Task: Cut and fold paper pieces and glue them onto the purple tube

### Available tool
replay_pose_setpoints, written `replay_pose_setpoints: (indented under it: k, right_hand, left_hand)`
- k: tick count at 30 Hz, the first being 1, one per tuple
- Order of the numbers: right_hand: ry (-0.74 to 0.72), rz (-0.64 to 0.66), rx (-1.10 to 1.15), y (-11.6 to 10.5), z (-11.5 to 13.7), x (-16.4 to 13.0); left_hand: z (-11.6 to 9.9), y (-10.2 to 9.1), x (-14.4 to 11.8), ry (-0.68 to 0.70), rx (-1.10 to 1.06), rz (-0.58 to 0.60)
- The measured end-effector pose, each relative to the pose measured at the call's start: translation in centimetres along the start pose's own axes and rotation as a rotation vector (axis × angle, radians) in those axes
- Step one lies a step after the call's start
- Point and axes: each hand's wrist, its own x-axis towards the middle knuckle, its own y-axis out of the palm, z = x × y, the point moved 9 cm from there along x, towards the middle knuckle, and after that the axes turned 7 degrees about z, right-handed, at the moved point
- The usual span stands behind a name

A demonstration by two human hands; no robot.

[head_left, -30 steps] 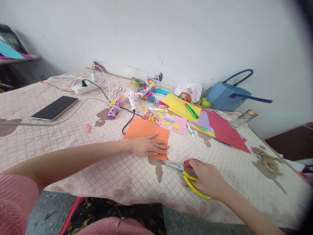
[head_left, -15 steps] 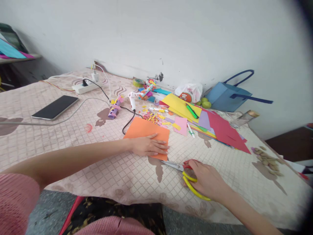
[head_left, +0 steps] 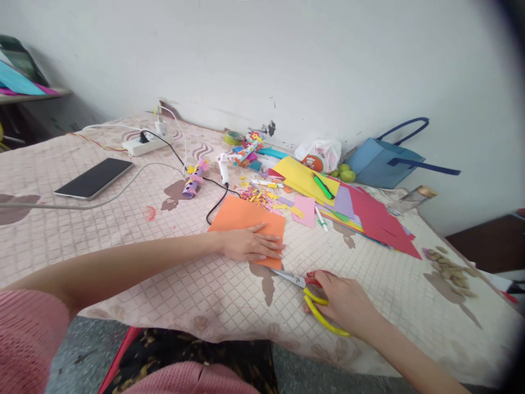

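Note:
A sheet of orange paper (head_left: 246,213) lies on the table in front of me. My left hand (head_left: 251,243) rests flat on its lower right part, fingers stretched toward the right edge. In my right hand (head_left: 342,301) is a pair of scissors (head_left: 296,279) with yellow and red handles, held low over the tablecloth. Their blades point left, with the tips close to the paper's lower right corner; whether they touch it I cannot tell.
Behind the orange paper are paper scraps (head_left: 256,197), a white glue gun (head_left: 223,168) and a purple paper roll (head_left: 192,183). Coloured sheets (head_left: 375,216) and a green cutter (head_left: 323,186) lie right. A phone (head_left: 94,178) and power strip (head_left: 144,144) are left. A blue bag (head_left: 379,161) stands at the wall.
My right hand and the scissors have shifted very slightly to the left. My left hand stays flat on the orange paper.

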Motion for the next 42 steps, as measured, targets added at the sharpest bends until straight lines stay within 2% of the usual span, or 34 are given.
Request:
replay_pose_setpoints:
  k: [12,21,32,42]
  right_hand:
    - [-0.012,-0.029,-0.020,-1.3,1.4,1.0]
    - [-0.023,0.006,-0.052,-0.2,1.0,0.8]
    - [-0.016,-0.011,-0.005,-1.5,2.1,1.5]
    - [-0.039,0.005,-0.044,-1.0,2.1,1.6]
  left_hand:
    - [0.0,0.0,0.0,-0.004,0.002,-0.004]
    - [0.1,0.0,0.1,-0.039,-0.018,0.019]
    - [0.0,0.0,0.1,-0.036,0.005,0.014]
    - [0.0,0.0,0.1,-0.014,0.003,0.001]
